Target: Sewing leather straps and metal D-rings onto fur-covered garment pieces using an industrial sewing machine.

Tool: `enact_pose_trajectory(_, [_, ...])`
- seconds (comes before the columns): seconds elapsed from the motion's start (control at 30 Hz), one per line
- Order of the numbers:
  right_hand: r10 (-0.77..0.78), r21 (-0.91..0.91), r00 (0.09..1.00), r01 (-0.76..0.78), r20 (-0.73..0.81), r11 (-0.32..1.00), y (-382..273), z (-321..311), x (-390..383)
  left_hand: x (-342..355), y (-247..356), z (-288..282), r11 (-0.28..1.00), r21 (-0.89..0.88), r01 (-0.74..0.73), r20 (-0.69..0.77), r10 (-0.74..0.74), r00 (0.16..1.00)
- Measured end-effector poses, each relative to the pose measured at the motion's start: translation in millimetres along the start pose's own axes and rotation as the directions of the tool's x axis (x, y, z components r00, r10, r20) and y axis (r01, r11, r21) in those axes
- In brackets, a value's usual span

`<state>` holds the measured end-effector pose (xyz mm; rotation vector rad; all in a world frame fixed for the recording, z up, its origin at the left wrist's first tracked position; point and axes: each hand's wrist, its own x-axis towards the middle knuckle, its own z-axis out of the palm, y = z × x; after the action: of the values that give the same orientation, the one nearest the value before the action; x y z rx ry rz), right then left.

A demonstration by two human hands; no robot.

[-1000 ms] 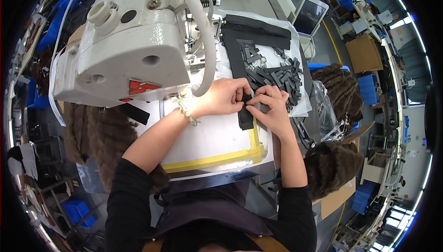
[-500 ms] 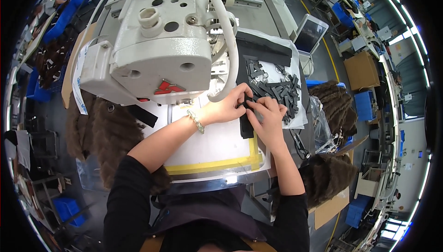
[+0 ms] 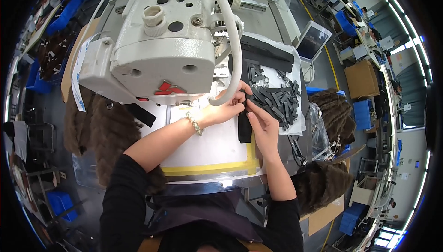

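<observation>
At the right side of the sewing machine's white work plate [image 3: 203, 153], my two hands meet over a black fabric strip [image 3: 245, 129]. My left hand [image 3: 227, 110] reaches in under the machine head's curved tube, its fingers bent and closed on the strip's upper part. From the right, my right hand [image 3: 264, 125] pinches the strip's edge between thumb and fingers. The strip's lower end hangs free toward me along the plate. Whatever lies between the fingertips is hidden. Just beyond my right hand, a pile of short dark tabs with metal rings [image 3: 277, 99] rests on white plastic.
The white sewing machine head [image 3: 161, 63] fills the upper left. Brown furry pieces lie at the left [image 3: 115, 136] and right [image 3: 330, 109]. Dark scissors [image 3: 296, 150] lie beside the plate, near yellow tape [image 3: 207, 168]. A small screen [image 3: 314, 37] stands at the back right.
My right hand's fingers have straightened from a curled pinch and sit closer to my left hand. My left hand stays at the strip. The whole view has shifted slightly.
</observation>
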<state>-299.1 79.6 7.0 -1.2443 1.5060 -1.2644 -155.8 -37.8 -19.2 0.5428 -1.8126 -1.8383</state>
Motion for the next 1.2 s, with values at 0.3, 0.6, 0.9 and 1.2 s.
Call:
enact_pose_trajectory(0.3, [-0.103, 0.173, 0.993, 0.093, 0.051, 0.980, 4, 6, -4, 1, 3, 4, 0.941, -0.332, 0.071, -0.079, -0.103, 0.992])
enact_pose_trajectory(0.6, [-0.098, 0.223, 0.994, 0.085, 0.044, 0.971, 1, 7, -3, 1, 1, 5, 0.911, -0.405, 0.074, -0.094, -0.122, 0.988])
enact_pose_trajectory(0.9, [0.034, 0.305, 0.998, -0.018, -0.049, 0.952, 5, 6, 2, 0, 5, 6, 0.935, -0.339, 0.102, -0.060, -0.129, 0.990])
enact_pose_trajectory(1.2, [0.175, 0.607, 0.984, -0.130, -0.015, 0.784, 14, -1, 7, 0, 5, 5, 0.944, -0.327, 0.038, 0.019, -0.034, 0.999])
